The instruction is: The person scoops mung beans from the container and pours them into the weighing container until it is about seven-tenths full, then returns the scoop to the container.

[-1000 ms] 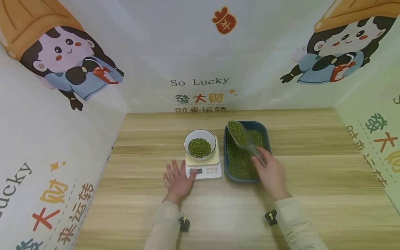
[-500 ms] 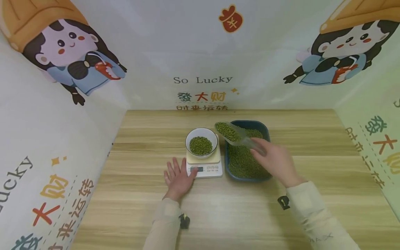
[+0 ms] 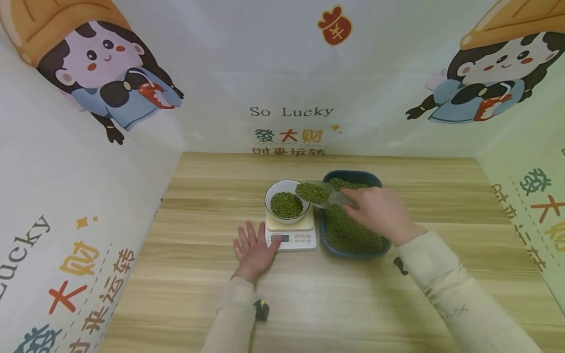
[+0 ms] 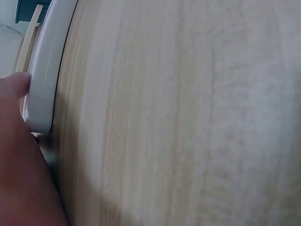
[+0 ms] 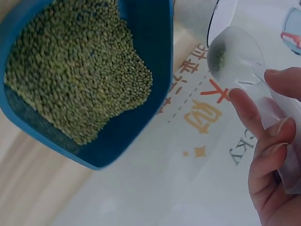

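Observation:
My right hand point(image 3: 380, 212) grips the handle of a clear plastic scoop point(image 5: 242, 49) heaped with mung beans point(image 3: 312, 193). The scoop's tip overlaps the right rim of a white, dark-rimmed bowl point(image 3: 274, 190) in the head view. A layer of mung beans point(image 3: 286, 204) covers the bowl's bottom. The bowl stands on a white kitchen scale point(image 3: 304, 244) with a pale yellow platform. Beside the scale's front left corner lies my left hand point(image 3: 255, 255), fingers spread, its thumb on the scale by the display. In the left wrist view, that thumb touches the scale's edge point(image 4: 44, 89).
Right of the scale is a blue plastic tub point(image 3: 331, 249) of mung beans, under my right hand and forearm. The wood-grain table point(image 3: 212, 196) meets printed white walls point(image 3: 220, 73) at the back and sides.
My right hand has carried the loaded scoop leftward from over the tub to the bowl's right rim. The left hand keeps its place by the scale. The head view has shifted slightly.

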Motion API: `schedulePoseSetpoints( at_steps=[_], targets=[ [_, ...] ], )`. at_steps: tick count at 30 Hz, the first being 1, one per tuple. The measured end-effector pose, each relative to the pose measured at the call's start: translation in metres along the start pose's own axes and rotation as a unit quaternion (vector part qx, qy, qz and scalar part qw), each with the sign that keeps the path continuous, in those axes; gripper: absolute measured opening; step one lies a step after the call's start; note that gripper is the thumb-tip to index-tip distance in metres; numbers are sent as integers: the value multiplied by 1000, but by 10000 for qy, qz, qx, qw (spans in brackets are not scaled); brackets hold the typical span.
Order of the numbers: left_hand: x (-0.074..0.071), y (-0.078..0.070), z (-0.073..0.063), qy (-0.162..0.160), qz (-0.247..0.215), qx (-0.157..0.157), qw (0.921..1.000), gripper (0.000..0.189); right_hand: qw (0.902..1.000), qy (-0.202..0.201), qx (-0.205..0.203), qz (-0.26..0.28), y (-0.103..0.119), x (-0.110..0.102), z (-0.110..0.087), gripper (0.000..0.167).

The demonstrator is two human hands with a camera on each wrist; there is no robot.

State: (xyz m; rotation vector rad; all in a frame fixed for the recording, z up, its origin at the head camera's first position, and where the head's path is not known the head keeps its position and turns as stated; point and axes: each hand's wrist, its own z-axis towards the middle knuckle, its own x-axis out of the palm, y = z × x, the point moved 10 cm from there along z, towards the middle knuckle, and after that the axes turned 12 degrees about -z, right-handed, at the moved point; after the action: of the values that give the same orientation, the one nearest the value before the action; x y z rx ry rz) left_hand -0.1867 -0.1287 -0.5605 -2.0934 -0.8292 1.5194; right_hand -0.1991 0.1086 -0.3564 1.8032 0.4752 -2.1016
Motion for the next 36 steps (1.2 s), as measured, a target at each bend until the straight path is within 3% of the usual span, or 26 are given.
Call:
schedulePoseSetpoints(
  at_steps=[6,16,24,31,36],
  targets=[
    [-1,2,1,-36,124,-21,9999,77,9989,149,-305,-322,8,-7,8,39],
    [1,2,5,-62,21,22,10000,79,9942,-112,-791,-719,19,-23,16,30],
    [1,3,3,-47,55,-27,10000,78,9896,-275,-1080,-908,28,-33,21,6],
    [-1,0,1,-79,117,42,9999,77,9897,196,-1108,-890,31,-35,29,10],
    [-2,2,1,-64,174,13,9998,77,9881,373,-1213,-864,40,-39,36,26]
  ],
)
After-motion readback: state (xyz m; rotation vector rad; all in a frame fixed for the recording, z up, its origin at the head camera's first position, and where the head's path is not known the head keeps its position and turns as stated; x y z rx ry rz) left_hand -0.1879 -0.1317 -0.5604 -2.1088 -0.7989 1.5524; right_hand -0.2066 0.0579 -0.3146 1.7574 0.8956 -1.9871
